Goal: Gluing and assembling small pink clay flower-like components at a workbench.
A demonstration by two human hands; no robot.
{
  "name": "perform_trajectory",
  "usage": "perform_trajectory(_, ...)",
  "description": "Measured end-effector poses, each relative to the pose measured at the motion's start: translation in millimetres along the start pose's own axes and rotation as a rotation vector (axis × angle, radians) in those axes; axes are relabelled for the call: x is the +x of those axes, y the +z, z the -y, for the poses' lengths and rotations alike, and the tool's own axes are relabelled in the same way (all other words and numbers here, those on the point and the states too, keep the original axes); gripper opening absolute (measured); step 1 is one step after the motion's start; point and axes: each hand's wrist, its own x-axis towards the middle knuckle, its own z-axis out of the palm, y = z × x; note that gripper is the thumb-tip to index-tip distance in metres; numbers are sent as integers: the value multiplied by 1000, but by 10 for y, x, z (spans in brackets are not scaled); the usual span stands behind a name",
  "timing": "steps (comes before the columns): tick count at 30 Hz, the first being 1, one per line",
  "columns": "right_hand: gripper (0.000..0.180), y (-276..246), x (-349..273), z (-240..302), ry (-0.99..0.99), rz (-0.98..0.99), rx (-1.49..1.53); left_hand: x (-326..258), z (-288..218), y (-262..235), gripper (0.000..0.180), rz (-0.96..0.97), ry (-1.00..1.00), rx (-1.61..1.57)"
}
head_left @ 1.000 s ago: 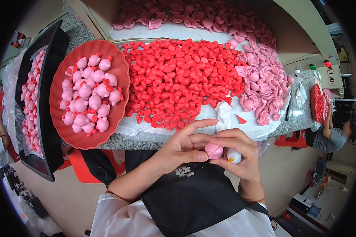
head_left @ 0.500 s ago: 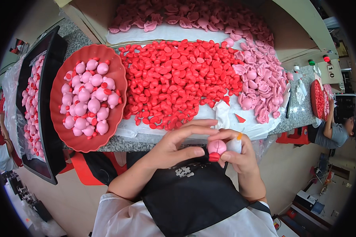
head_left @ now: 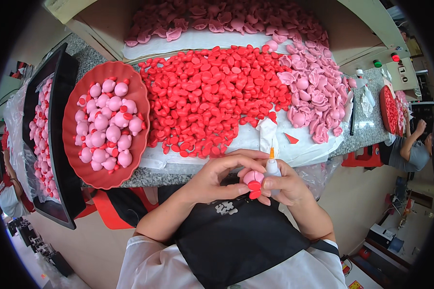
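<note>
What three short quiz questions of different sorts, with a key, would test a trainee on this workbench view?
1. True or false: the right hand holds a small glue bottle with an orange tip.
2. Which lies nearest the left hand? A) black tray B) pink piece C) red bowl
3. What colour is the big heap in the middle of the bench?

Key: 1 true; 2 B; 3 red.
</note>
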Motion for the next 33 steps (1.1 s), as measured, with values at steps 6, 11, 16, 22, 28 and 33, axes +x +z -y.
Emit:
perform_trajectory(6,43,-48,4,-17,21,-62,47,56,88,45,29,-42,27,6)
perform_trajectory(11,42,-49,-17,-70,36,-80,112,48,104,79,29,-50,40,37)
perform_trajectory(16,39,62,-38,20,-72,-71,16,65,-24,155,38,-61,-2,-144)
perform_trajectory(22,36,309,-30,10,-721,-337,-968,-153,-275,231,40,-294,152,514)
perform_trajectory(28,37,470,60,-94,-847,-446,-1085,-199,-251,327,24,-452,182,350)
perform_trajectory(33,33,562,56,-95,-862,-463,-1103,-230,-345,369,19,-441,128,169)
